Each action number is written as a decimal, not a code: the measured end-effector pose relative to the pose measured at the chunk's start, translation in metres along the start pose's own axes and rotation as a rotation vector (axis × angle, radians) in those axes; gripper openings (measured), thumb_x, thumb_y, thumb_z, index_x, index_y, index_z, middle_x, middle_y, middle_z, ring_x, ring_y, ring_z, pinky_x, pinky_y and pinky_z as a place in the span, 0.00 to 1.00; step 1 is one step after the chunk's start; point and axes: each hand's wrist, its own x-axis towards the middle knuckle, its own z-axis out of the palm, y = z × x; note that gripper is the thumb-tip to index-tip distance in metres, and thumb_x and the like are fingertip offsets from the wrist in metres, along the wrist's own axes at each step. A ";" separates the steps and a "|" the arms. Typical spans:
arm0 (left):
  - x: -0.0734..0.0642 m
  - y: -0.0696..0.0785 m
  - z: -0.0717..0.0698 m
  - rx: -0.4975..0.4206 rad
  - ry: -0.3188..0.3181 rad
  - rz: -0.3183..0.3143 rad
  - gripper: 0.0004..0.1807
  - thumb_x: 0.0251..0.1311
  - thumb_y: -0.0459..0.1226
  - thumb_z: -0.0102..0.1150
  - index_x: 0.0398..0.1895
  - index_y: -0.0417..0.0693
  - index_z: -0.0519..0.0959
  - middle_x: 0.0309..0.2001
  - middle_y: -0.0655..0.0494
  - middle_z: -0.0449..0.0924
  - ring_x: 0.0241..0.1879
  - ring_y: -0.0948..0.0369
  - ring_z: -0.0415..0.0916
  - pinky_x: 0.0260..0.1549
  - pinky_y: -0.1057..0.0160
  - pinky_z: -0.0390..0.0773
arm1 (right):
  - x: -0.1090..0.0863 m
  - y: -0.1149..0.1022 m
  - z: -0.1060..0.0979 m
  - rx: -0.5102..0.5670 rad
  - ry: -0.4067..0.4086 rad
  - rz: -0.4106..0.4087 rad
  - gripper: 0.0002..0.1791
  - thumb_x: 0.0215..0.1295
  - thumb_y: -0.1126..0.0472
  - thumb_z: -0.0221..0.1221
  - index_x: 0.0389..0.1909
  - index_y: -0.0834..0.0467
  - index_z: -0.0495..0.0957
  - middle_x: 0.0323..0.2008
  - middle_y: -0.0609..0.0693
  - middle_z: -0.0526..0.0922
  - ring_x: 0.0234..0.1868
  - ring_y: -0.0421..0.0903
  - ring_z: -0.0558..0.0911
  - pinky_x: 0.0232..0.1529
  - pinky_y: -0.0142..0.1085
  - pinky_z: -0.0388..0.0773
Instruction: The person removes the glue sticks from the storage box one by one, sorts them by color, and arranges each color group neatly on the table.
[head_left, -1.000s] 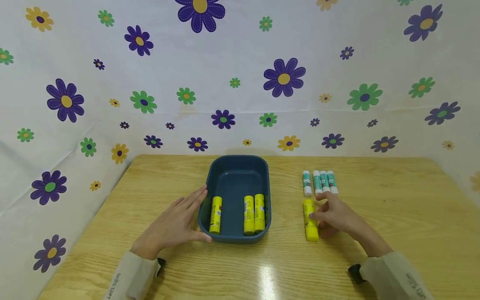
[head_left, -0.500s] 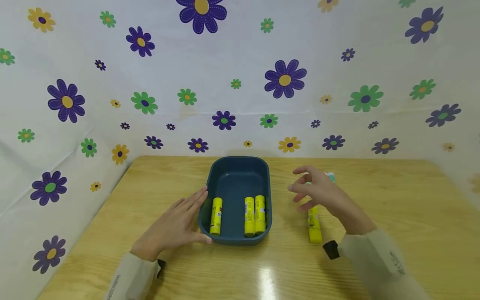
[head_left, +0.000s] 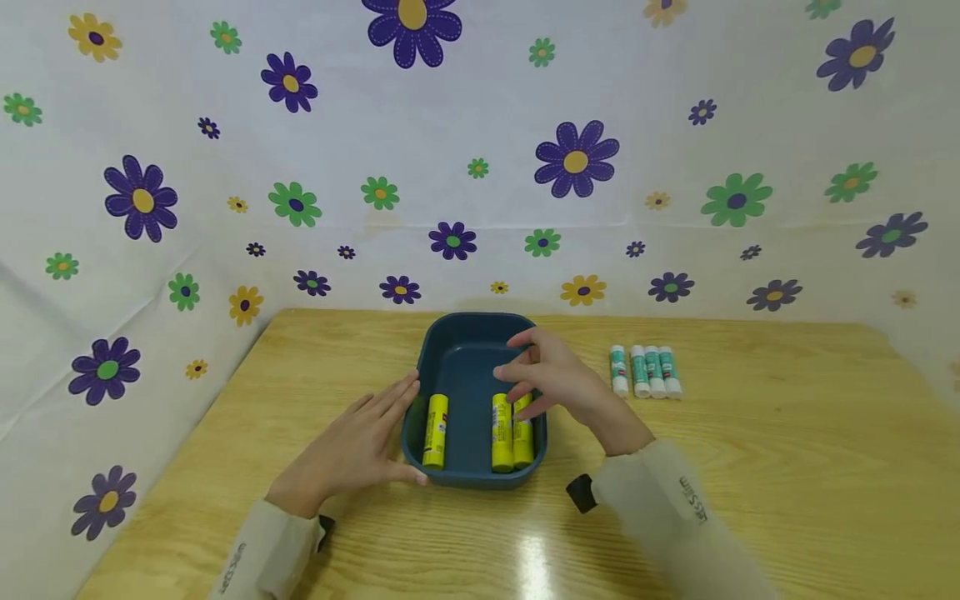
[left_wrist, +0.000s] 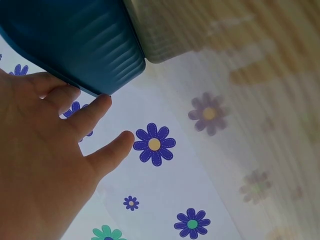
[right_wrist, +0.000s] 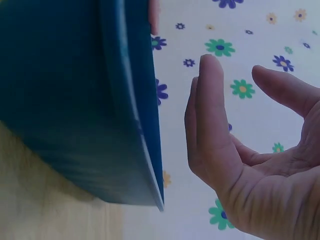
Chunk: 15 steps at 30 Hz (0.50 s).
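A dark blue rectangular bin (head_left: 471,481) stands on the table. My left hand (head_left: 348,450) rests against its left wall, fingers straight; the left wrist view shows the fingertips on the bin's rim (left_wrist: 75,86). One yellow glue stick (head_left: 435,431) lies along the bin's left inside. Two more, a yellow glue stick (head_left: 502,437) and its neighbour (head_left: 523,446), lie side by side at the right. Over the right rim hovers my right hand (head_left: 558,379), fingers partly covering the rightmost stick. In the right wrist view nothing is between its thumb and fingers.
Several white and teal glue sticks (head_left: 654,372) lie in a row on the wooden table (head_left: 787,467), right of the bin. A flowered white cloth (head_left: 337,125) hangs behind the table. The right forearm hides part of the tabletop.
My right hand has left the yellow glue stick on the table and moved left over the bin. That stick is now out of sight, where the right arm lies. The left hand stays put.
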 end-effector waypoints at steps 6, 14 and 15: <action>-0.001 0.000 0.001 -0.007 0.002 -0.003 0.65 0.50 0.68 0.67 0.78 0.33 0.55 0.80 0.43 0.50 0.74 0.43 0.58 0.64 0.33 0.64 | 0.006 0.005 0.023 -0.003 -0.021 0.028 0.30 0.71 0.67 0.61 0.68 0.69 0.59 0.48 0.64 0.78 0.43 0.64 0.85 0.33 0.46 0.87; -0.002 0.000 0.000 -0.026 -0.005 -0.013 0.65 0.50 0.67 0.68 0.79 0.34 0.54 0.80 0.44 0.49 0.74 0.43 0.58 0.65 0.33 0.63 | 0.012 0.012 0.045 -0.043 -0.050 0.024 0.28 0.67 0.72 0.61 0.65 0.70 0.62 0.43 0.61 0.78 0.45 0.63 0.84 0.32 0.47 0.87; -0.002 0.000 0.000 -0.025 -0.002 -0.008 0.65 0.51 0.68 0.67 0.79 0.34 0.54 0.80 0.44 0.49 0.74 0.43 0.58 0.65 0.33 0.63 | 0.013 0.012 0.048 -0.054 -0.048 0.025 0.28 0.67 0.72 0.61 0.65 0.70 0.63 0.42 0.61 0.78 0.44 0.62 0.84 0.33 0.47 0.87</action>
